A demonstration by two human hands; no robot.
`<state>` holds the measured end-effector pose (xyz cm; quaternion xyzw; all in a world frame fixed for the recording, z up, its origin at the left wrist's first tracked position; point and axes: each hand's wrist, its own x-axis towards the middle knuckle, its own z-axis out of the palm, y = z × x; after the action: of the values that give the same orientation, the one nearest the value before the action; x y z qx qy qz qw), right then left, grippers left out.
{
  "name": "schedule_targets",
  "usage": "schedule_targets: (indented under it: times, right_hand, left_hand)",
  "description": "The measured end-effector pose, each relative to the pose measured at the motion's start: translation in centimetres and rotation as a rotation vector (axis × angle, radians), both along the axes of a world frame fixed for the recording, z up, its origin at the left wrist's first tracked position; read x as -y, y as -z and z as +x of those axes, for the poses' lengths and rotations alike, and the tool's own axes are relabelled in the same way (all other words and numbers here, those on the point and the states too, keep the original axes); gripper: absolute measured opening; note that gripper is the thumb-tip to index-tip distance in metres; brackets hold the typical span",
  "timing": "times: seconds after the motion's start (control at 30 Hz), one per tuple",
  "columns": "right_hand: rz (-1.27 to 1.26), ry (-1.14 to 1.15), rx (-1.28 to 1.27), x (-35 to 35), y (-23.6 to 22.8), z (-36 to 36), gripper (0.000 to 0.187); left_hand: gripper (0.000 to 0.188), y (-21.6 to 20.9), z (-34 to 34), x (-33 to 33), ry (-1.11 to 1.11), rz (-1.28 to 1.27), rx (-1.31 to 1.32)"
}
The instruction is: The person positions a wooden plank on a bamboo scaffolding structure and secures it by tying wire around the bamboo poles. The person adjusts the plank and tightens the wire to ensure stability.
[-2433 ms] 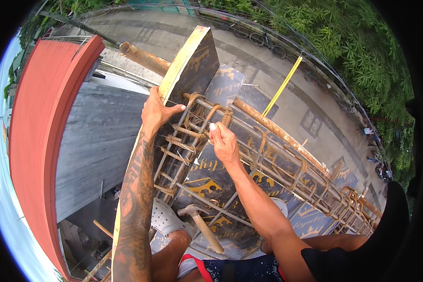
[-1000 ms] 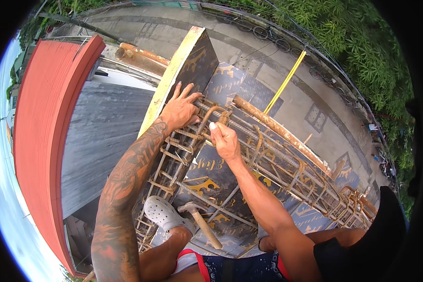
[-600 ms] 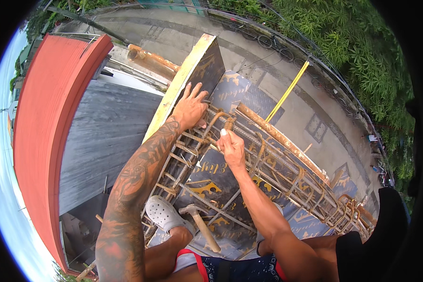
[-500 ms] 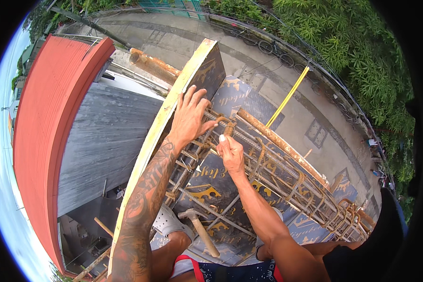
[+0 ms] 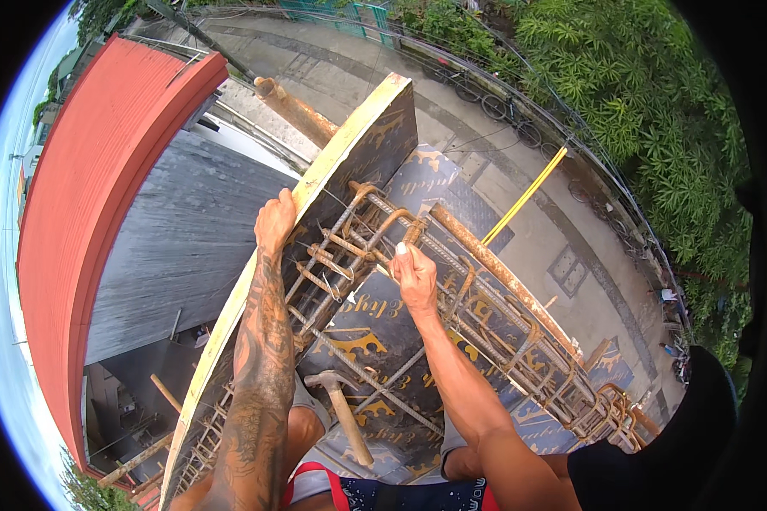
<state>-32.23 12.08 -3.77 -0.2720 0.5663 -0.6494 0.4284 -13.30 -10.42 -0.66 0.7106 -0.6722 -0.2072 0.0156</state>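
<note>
My left hand (image 5: 274,223) is closed over the pale top edge of a plywood form panel (image 5: 332,166), with its fingers curled on the outer side. Beside the panel runs a cage of rusty rebar (image 5: 494,307) with square stirrups. My right hand (image 5: 415,277) is closed on a rusty rebar stirrup (image 5: 415,230), thumb pointing up; its fingers partly hide the grip. A claw hammer (image 5: 345,417) with a wooden handle lies near my legs, on dark printed form boards (image 5: 400,358). Ribbed bars cross above those boards.
A rusty pipe (image 5: 298,115) sticks out beyond the panel. Left stands a red-edged roof (image 5: 77,230) over a grey wall (image 5: 179,230). A rusty angle bar (image 5: 503,277) borders the cage. Paired yellow strips (image 5: 524,196) rise over the street (image 5: 562,238), far below.
My left hand has left the rebar by the panel's inner face and moved left and nearer, onto its top edge. My right hand keeps its place at the stirrup. The view has shifted slightly.
</note>
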Motion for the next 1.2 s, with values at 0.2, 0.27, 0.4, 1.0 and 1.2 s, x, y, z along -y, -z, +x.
schedule_targets:
  times: [0.2,0.27,0.4,1.0,1.2]
  right_hand:
    - [0.049,-0.025,-0.082,0.4,-1.9,0.4,0.047]
    - [0.049,-0.105,-0.223,1.5,-2.9,0.3,0.047]
    - [-0.005,-0.224,-0.290,6.8,-3.5,0.1,0.047]
    - [0.002,-0.078,0.464,16.1,0.2,-0.1,0.039]
    - [0.032,-0.322,-0.149,14.7,-0.8,-2.9,0.034]
  left_hand:
    - [0.069,-0.8,0.1,0.1,-0.005,0.094,0.015]
    - [0.074,-0.9,-0.3,-0.2,-0.116,0.087,0.014]
    - [0.070,-0.9,-0.7,-0.2,-0.111,0.084,0.000]
    - [0.027,2.4,-9.9,-15.4,-0.047,-0.363,-0.290]
    - [0.021,2.2,-10.6,-15.2,-0.119,-0.324,-0.364]
